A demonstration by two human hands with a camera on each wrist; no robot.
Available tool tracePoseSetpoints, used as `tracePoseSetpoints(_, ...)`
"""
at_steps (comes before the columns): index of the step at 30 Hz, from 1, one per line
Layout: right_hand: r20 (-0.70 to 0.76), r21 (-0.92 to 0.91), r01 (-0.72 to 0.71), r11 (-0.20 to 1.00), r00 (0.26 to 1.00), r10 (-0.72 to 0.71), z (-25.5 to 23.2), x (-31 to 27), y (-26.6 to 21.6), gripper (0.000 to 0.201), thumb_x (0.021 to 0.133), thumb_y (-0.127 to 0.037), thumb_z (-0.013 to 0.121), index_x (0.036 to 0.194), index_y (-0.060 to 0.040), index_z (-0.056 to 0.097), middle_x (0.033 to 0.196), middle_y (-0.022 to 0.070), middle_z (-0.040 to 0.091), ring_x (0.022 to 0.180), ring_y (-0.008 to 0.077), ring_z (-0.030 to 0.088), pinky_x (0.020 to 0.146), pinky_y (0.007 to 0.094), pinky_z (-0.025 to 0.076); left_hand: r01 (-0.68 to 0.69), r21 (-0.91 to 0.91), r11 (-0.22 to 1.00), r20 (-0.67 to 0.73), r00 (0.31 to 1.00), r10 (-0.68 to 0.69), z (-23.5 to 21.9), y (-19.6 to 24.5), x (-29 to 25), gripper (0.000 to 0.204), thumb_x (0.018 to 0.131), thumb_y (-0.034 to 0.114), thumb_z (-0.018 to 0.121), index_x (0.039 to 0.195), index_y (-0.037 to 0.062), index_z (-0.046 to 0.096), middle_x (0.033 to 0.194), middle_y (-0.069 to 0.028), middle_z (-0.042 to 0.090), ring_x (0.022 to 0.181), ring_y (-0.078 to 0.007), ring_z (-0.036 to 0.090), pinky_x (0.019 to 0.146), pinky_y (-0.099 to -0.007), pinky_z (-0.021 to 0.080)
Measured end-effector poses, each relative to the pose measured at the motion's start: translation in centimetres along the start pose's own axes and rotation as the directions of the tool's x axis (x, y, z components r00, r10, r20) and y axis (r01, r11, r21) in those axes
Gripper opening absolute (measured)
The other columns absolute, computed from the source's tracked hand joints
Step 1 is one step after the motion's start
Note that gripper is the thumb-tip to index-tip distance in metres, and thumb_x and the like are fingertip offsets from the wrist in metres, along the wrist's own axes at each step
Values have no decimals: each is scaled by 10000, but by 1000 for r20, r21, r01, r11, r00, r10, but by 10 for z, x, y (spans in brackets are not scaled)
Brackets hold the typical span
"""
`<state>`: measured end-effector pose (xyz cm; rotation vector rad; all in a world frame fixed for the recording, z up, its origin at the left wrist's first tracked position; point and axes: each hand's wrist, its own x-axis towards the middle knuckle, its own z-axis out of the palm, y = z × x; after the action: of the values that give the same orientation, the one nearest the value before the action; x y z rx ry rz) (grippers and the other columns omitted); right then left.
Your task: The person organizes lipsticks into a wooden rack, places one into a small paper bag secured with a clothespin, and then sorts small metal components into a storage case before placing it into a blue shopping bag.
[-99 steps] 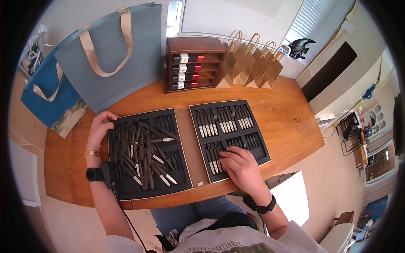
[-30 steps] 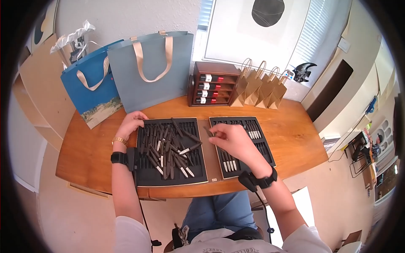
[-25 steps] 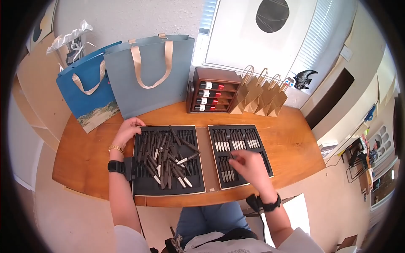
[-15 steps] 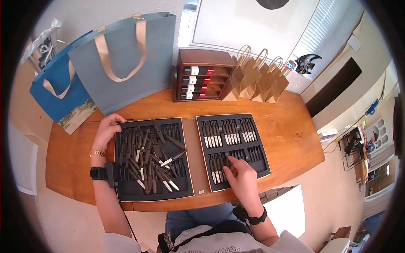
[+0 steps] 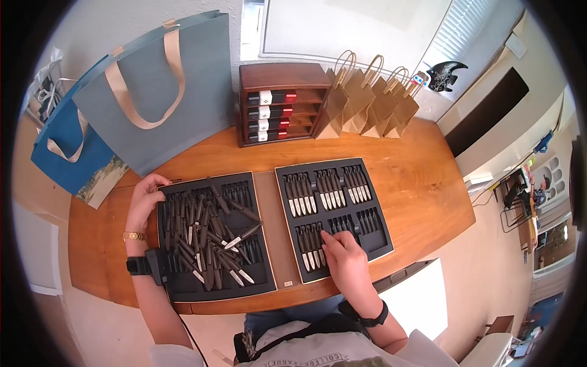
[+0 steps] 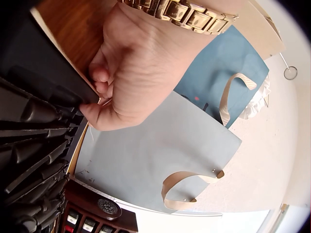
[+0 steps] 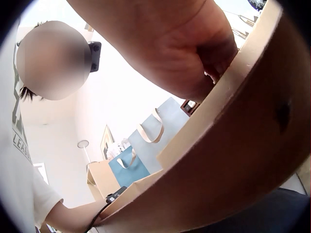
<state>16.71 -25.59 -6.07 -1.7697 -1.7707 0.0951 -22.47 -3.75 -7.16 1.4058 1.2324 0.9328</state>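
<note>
In the head view, my left hand (image 5: pixel 144 200) pinches the upper left corner of the left black tray (image 5: pixel 266 284), thumb and fingers at its edge; the left wrist view shows this hand (image 6: pixel 141 68) close up. A jumbled pile of slim dark pieces with pale tips (image 5: pixel 208 244) lies in that tray. Over the lower left compartment of the right black tray (image 5: pixel 382 247), my right hand (image 5: pixel 350 266) has its fingertips on a dark piece (image 5: pixel 323 235) at the right end of a row of upright pieces. The right wrist view shows this hand (image 7: pixel 180 53), its fingertips partly hidden behind the table edge.
A brown strip (image 5: pixel 278 223) separates the trays. Behind them stand a blue bag (image 5: pixel 76 140), a large grey-blue bag (image 5: pixel 165 79), a wooden rack (image 5: pixel 282 73) with small boxes and several brown paper bags (image 5: pixel 342 110). The table edge (image 5: pixel 232 306) runs in front.
My right hand has moved from above the brown strip with a dark piece to the lower left compartment of the right tray. The left hand keeps its place on the corner; the head view has shifted.
</note>
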Motion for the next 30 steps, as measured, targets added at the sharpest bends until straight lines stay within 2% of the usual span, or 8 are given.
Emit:
tracePoseSetpoints(4,41,-17,60,998,997,-59,-10,1,1,231,833,-12,701,1064,-11,708,915,92,591,784,268,649,661,358,547,27,7,1000,3,1000,-27,-2,-1,0,297,714,-73,521,967,43,623,959,8,654,807,-56,563,627,-193,392)
tracePoseSetpoints(6,55,-3,73,997,996,-73,-12,4,4,230,826,-14,704,1056,-17,710,910,84,591,790,263,649,661,354,548,-13,-34,999,33,999,14,-3,-5,2,304,709,-75,509,971,35,617,997,-18,660,885,-92,595,707,-208,433)
tracePoseSetpoints(9,100,30,68,997,993,-70,-17,8,6,234,815,-13,712,1049,-22,715,915,85,599,807,271,648,683,359,544,4,-22,1000,32,999,-4,-4,-2,1,314,702,-78,502,977,26,611,1021,-42,660,941,-126,606,785,-227,453)
tracePoseSetpoints(13,201,51,36,998,978,-45,-24,16,6,255,807,-12,716,1061,-28,714,939,91,607,846,288,646,724,370,542,13,-20,1000,32,999,-12,-2,-1,0,318,699,-78,503,980,24,611,1015,-47,660,940,-128,608,789,-229,455)
tracePoseSetpoints(17,176,47,81,996,980,-88,-24,12,10,289,797,-31,729,1085,-34,701,977,94,611,881,301,642,749,376,546,-8,-48,999,36,999,10,-2,-5,1,317,703,-76,501,982,28,611,1005,-41,661,936,-123,609,776,-226,451)
tracePoseSetpoints(19,242,125,35,992,968,-64,-34,12,11,337,790,-30,723,1124,-40,679,1013,93,605,952,285,633,782,376,549,0,-61,998,29,1000,2,-3,-3,0,315,706,-75,501,982,30,611,1000,-37,661,935,-122,610,775,-225,451)
tracePoseSetpoints(22,261,113,21,993,964,-50,-41,12,4,347,782,-30,728,1126,-35,678,1041,103,611,985,301,630,805,387,549,10,-24,1000,29,1000,-9,-3,0,-2,313,710,-78,501,983,30,611,995,-34,663,935,-127,613,800,-229,458)
tracePoseSetpoints(30,216,72,62,995,973,-77,-32,7,6,343,784,-17,718,1124,-36,678,1071,98,618,982,298,627,805,381,550,-24,-49,999,42,999,26,-4,-6,1,304,717,-72,505,980,35,615,1007,-23,659,914,-103,603,757,-216,444)
